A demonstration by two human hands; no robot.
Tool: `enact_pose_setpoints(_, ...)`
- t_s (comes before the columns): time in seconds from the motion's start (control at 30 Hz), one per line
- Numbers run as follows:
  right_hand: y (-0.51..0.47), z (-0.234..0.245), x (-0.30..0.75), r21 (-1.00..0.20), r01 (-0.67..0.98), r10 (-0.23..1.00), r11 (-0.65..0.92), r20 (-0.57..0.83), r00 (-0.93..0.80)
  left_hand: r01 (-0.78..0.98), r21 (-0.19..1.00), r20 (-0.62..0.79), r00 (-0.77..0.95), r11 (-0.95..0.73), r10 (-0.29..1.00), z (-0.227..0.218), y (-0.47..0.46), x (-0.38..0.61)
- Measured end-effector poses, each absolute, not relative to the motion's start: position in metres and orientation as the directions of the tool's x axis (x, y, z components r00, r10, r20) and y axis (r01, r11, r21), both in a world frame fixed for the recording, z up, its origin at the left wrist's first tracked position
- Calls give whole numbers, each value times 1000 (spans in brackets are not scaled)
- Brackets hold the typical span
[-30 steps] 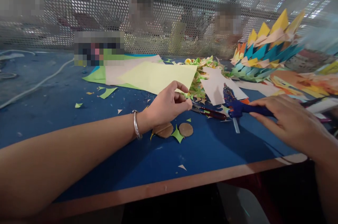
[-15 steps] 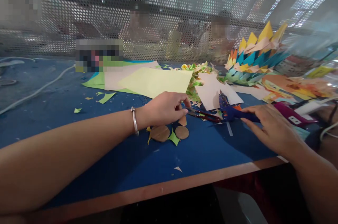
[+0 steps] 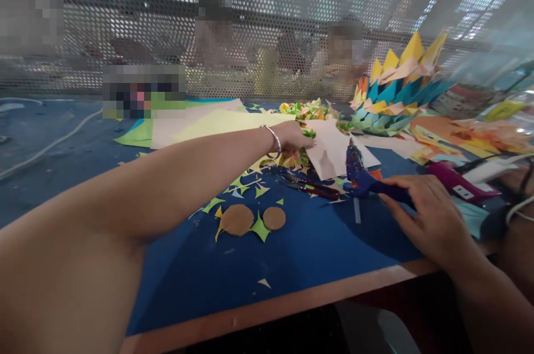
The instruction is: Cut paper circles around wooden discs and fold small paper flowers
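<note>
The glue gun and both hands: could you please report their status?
Right hand gripping blue glue gun. Left hand at left edge of pale sheet, grip unclear. Red-handled tool lying just left of gun.

A shiny silver bracelet, a narrow rounded band, circles the left wrist, with the left hand bare just beyond it, the left arm bare behind it, and the right hand bare well to its right.
</note>
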State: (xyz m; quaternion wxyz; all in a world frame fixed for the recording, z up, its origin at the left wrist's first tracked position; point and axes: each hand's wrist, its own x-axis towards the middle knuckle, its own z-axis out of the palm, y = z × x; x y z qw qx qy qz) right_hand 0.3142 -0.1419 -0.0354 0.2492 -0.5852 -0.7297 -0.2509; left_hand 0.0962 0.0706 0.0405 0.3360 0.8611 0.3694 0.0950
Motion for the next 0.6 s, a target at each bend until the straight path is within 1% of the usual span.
enact_pose_setpoints(0.17, -142, -36, 314, 58, 980, 715, 190, 676, -179, 480, 781, -54, 689, -399, 723, 46, 63, 97)
enact_pose_setpoints(0.23, -142, -36, 314, 48, 982, 713, 185, 681, -168, 404, 842, 1, 661, -357, 750, 51, 60, 93)
enact_pose_setpoints(0.27, -142, -36, 314, 43, 982, 712, 181, 683, -161, 339, 882, 47, 626, -327, 778, 52, 58, 91)
enact_pose_setpoints(0.37, -142, -36, 313, 33, 984, 708, 175, 691, -149, 223, 921, 181, 481, -319, 858, 51, 55, 77)
enact_pose_setpoints(0.47, -141, -37, 314, 35, 982, 694, 187, 702, -157, 142, 918, 332, 233, -369, 914, 46, 51, 57)
enact_pose_setpoints(0.53, -140, -38, 315, 35, 982, 703, 184, 693, -157, 109, 917, 369, 128, -383, 921, 45, 47, 42)
enact_pose_setpoints(0.6, -139, -40, 319, 29, 986, 737, 167, 661, -144, 90, 913, 393, 67, -397, 917, 44, 44, 29)
